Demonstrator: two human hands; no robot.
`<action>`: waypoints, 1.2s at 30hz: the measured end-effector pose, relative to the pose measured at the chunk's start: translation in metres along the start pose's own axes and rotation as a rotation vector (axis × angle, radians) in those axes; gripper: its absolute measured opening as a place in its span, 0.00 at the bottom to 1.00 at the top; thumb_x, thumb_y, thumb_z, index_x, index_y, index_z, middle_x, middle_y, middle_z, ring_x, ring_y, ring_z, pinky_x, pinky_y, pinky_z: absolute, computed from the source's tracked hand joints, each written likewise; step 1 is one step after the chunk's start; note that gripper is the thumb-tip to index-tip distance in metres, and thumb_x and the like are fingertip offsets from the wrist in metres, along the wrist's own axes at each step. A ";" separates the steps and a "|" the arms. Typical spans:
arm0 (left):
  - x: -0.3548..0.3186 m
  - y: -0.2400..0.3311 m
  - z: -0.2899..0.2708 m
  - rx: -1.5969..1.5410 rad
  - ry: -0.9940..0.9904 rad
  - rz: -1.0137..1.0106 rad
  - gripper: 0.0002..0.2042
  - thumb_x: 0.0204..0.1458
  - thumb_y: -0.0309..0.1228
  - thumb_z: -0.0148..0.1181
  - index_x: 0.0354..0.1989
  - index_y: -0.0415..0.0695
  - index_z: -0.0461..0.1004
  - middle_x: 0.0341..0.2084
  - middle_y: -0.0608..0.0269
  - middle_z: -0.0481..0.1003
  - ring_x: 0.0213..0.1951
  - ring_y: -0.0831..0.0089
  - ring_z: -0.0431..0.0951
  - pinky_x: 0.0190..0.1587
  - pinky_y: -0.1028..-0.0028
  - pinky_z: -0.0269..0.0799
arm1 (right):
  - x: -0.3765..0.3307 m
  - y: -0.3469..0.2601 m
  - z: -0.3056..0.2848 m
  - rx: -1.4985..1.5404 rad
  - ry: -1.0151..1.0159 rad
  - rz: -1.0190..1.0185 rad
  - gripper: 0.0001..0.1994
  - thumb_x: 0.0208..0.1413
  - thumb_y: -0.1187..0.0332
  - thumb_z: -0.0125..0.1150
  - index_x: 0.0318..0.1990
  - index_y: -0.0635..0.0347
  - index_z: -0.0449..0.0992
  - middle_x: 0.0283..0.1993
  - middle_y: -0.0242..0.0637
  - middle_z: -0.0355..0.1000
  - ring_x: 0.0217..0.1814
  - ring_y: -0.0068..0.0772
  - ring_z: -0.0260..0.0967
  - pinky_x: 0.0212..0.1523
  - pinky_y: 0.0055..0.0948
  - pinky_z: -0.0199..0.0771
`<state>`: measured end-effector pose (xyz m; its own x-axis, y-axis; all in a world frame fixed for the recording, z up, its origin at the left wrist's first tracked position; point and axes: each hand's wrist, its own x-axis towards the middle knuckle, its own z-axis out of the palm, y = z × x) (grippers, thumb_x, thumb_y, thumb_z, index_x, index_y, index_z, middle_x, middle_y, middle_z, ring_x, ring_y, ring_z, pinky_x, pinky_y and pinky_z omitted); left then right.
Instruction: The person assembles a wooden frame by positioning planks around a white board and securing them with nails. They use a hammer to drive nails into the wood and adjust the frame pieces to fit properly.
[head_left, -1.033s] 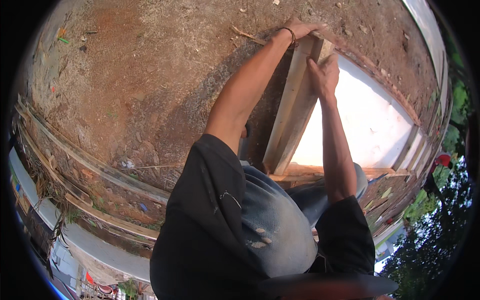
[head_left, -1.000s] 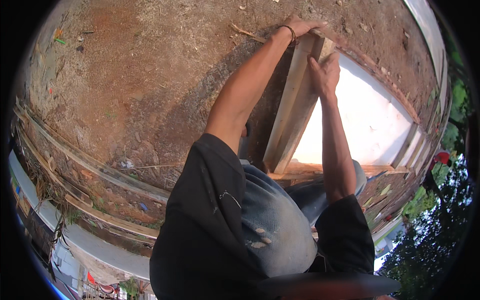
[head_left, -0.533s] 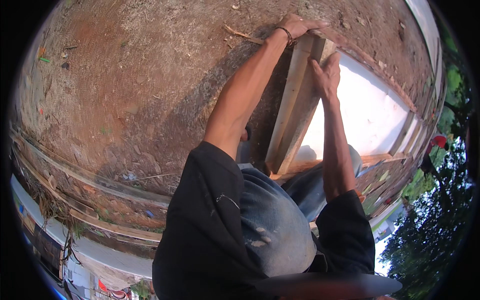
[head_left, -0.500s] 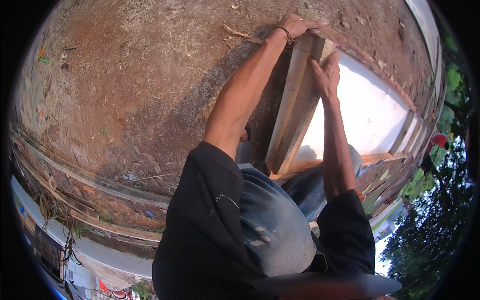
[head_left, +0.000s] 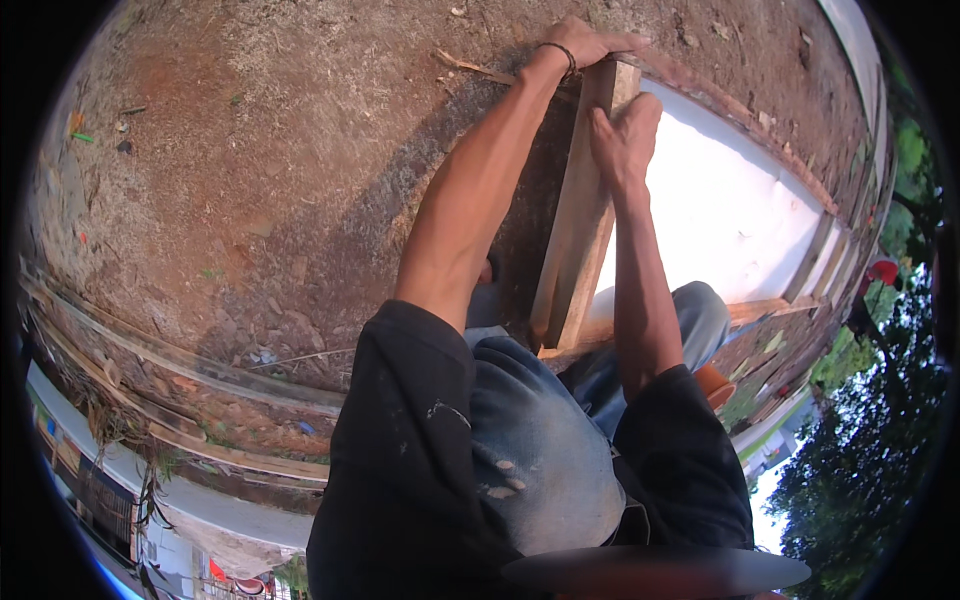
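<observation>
A squared wooden beam (head_left: 577,235) runs away from me along the left side of a white panel (head_left: 725,195) set in a low wooden frame (head_left: 815,262). At the beam's far end my left hand (head_left: 585,48), with a dark band at its wrist, is against its outer corner; one digit stretches across the end, and the other fingers are partly hidden. My right hand (head_left: 628,138) grips the beam a little nearer, thumb along its top and the remaining fingers down the panel side.
Bare brown soil with wood chips (head_left: 290,150) spreads to the left. A loose wood strip (head_left: 475,68) lies by my left wrist. Long planks (head_left: 180,345) stretch along the lower left. My jean-clad knee (head_left: 550,450) is close to the frame. Trees (head_left: 850,450) stand at right.
The beam's far part has shifted left and rolled a little, exposing more of the white panel beside it. Both hands have moved slightly left along with it.
</observation>
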<state>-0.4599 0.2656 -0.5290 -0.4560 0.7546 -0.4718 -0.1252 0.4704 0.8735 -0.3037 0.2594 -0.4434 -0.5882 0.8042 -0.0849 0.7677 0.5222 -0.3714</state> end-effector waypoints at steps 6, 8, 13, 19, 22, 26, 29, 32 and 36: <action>0.012 -0.005 0.004 0.042 -0.059 0.079 0.50 0.39 0.73 0.62 0.52 0.33 0.80 0.47 0.39 0.80 0.52 0.52 0.81 0.53 0.59 0.77 | -0.003 0.003 0.002 0.053 0.077 0.005 0.23 0.47 0.66 0.72 0.39 0.72 0.64 0.42 0.56 0.65 0.47 0.59 0.66 0.50 0.50 0.68; 0.014 -0.006 -0.002 0.099 -0.022 0.096 0.36 0.52 0.63 0.59 0.51 0.38 0.82 0.49 0.38 0.80 0.56 0.51 0.80 0.58 0.58 0.73 | -0.012 0.003 0.005 0.123 0.084 0.012 0.26 0.47 0.62 0.74 0.42 0.73 0.65 0.43 0.56 0.67 0.47 0.57 0.68 0.50 0.49 0.69; 0.004 0.009 0.001 0.091 -0.028 -0.008 0.38 0.50 0.64 0.61 0.53 0.37 0.81 0.53 0.40 0.79 0.58 0.54 0.78 0.59 0.60 0.72 | -0.040 0.002 -0.031 0.095 0.025 0.168 0.41 0.47 0.47 0.76 0.55 0.76 0.66 0.48 0.59 0.72 0.53 0.52 0.72 0.55 0.46 0.72; 0.028 -0.010 0.005 -0.119 -0.026 0.071 0.44 0.49 0.65 0.62 0.59 0.32 0.75 0.60 0.38 0.73 0.65 0.54 0.72 0.66 0.62 0.66 | -0.167 0.027 -0.092 -0.004 -0.447 0.291 0.47 0.47 0.45 0.75 0.62 0.76 0.60 0.46 0.61 0.77 0.41 0.53 0.81 0.45 0.42 0.81; 0.004 0.012 -0.011 -0.109 -0.021 0.061 0.45 0.51 0.65 0.62 0.61 0.31 0.73 0.62 0.38 0.71 0.66 0.54 0.70 0.66 0.61 0.65 | -0.229 0.037 -0.097 0.085 -0.582 0.326 0.50 0.46 0.49 0.78 0.66 0.74 0.55 0.46 0.63 0.77 0.41 0.52 0.81 0.44 0.41 0.81; -0.001 -0.002 0.005 -0.175 -0.076 0.078 0.45 0.51 0.65 0.62 0.60 0.31 0.74 0.61 0.39 0.72 0.65 0.55 0.71 0.65 0.61 0.66 | -0.282 0.032 -0.090 -0.110 -0.674 0.337 0.54 0.41 0.52 0.81 0.68 0.72 0.53 0.54 0.58 0.74 0.57 0.55 0.74 0.62 0.56 0.63; -0.005 -0.007 0.006 -0.196 -0.090 0.092 0.44 0.51 0.65 0.62 0.60 0.32 0.74 0.60 0.40 0.72 0.64 0.55 0.71 0.64 0.61 0.66 | -0.302 0.036 -0.070 -0.213 -0.574 0.294 0.51 0.38 0.54 0.81 0.66 0.70 0.57 0.56 0.51 0.69 0.64 0.50 0.65 0.67 0.62 0.46; -0.010 -0.014 0.007 -0.211 -0.100 0.099 0.43 0.51 0.65 0.62 0.59 0.32 0.75 0.59 0.41 0.73 0.63 0.56 0.72 0.63 0.62 0.66 | -0.314 0.044 -0.056 -0.232 -0.487 0.240 0.46 0.39 0.57 0.79 0.63 0.70 0.60 0.52 0.51 0.69 0.59 0.51 0.66 0.65 0.58 0.51; -0.016 -0.020 0.008 -0.229 -0.115 0.103 0.43 0.51 0.64 0.62 0.58 0.32 0.76 0.58 0.42 0.74 0.61 0.56 0.72 0.62 0.62 0.67 | -0.319 0.052 -0.051 -0.150 -0.414 0.195 0.40 0.39 0.61 0.76 0.59 0.70 0.63 0.49 0.51 0.68 0.55 0.54 0.66 0.62 0.52 0.57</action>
<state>-0.4428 0.2483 -0.5402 -0.3749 0.8463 -0.3785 -0.2855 0.2830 0.9156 -0.0633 0.0443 -0.3887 -0.4582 0.7268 -0.5116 0.8840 0.4328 -0.1767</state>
